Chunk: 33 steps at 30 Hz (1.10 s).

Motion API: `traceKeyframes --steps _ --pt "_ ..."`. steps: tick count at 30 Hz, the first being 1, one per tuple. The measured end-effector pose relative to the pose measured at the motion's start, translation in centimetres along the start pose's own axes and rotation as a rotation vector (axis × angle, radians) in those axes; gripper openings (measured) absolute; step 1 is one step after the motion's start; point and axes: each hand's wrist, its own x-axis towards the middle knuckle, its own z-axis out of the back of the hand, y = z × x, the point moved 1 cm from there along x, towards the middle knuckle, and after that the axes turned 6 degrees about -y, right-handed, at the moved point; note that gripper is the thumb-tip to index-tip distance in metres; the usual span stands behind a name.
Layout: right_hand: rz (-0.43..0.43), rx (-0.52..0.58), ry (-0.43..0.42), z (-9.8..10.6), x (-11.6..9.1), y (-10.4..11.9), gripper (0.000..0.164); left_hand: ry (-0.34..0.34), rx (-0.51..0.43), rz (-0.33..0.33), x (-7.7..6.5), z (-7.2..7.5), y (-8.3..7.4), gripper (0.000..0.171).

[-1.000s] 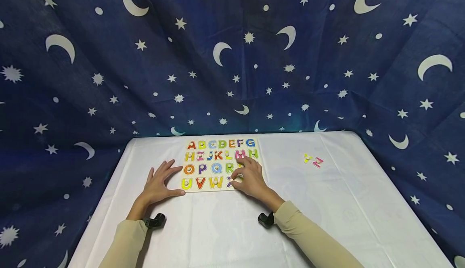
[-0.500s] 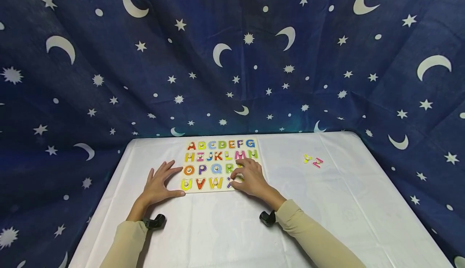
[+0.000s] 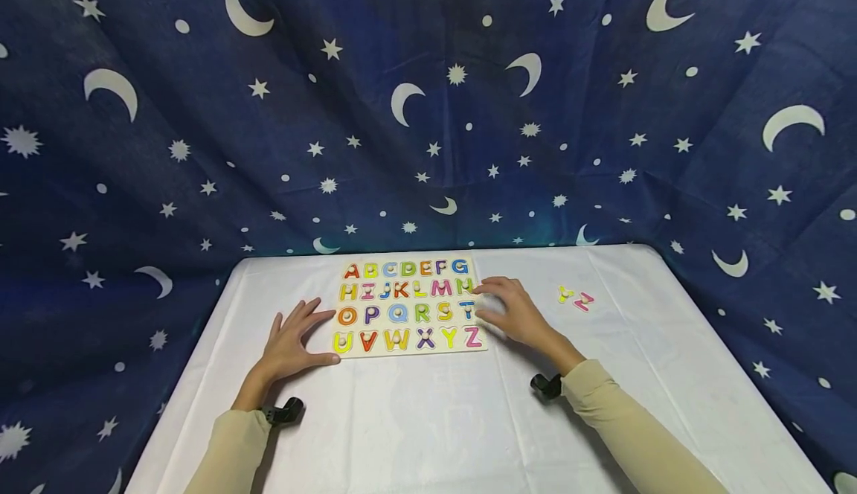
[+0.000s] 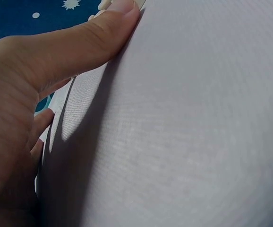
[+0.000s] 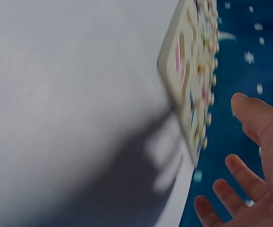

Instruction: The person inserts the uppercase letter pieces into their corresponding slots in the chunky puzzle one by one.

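A wooden alphabet puzzle board [image 3: 402,355] lies on the table, its knobbed letter pieces in rows. My left hand [image 3: 288,347] is spread beside it, index fingertip and thumb touching its left edge. The purple X piece [image 3: 425,338] sits in the bottom row; the Y recess [image 3: 448,338] and Z recess [image 3: 472,337] beside it show no knobs. Above the board's right edge, my right hand [image 3: 518,317] holds nothing, thumb and fingers apart. In the right wrist view its fingers [image 5: 245,177] are spread. A yellow Y piece [image 3: 565,294] and pink Z piece [image 3: 584,301] lie farther right.
A white cloth covers the table [image 3: 428,427]. Behind it hangs a dark blue curtain [image 3: 361,107] with moons and stars. Black wrist cameras are worn on both wrists, the left camera [image 3: 286,411] and the right camera [image 3: 545,386].
My right hand has let go of the X piece and moved right, uncovering the bottom-right corner of the board. My left hand stays at the board's left edge.
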Motion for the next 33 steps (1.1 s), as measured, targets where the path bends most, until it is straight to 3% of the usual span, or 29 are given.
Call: traceKeyframes --steps 5,11,15,25,33 --pt "-0.037 -0.004 -0.071 2.5 -0.8 -2.7 0.04 -0.002 -0.004 0.002 -0.1 -0.2 0.2 0.092" --pt "-0.023 -0.01 -0.142 4.6 -1.7 -5.6 0.038 0.015 -0.015 0.02 -0.3 -0.3 0.4 0.093" --pt "-0.078 -0.026 -0.169 5.8 -2.4 -7.2 0.035 0.003 -0.013 0.008 -0.4 -0.4 0.4 0.092" --pt "-0.186 -0.078 -0.2 7.8 -3.6 -10.3 0.033 0.009 0.002 0.012 -0.2 -0.3 0.3 0.092" --pt "-0.313 -0.094 -0.153 8.9 -3.9 -11.9 0.029 0.009 -0.006 0.015 -0.1 -0.2 0.2 0.092"
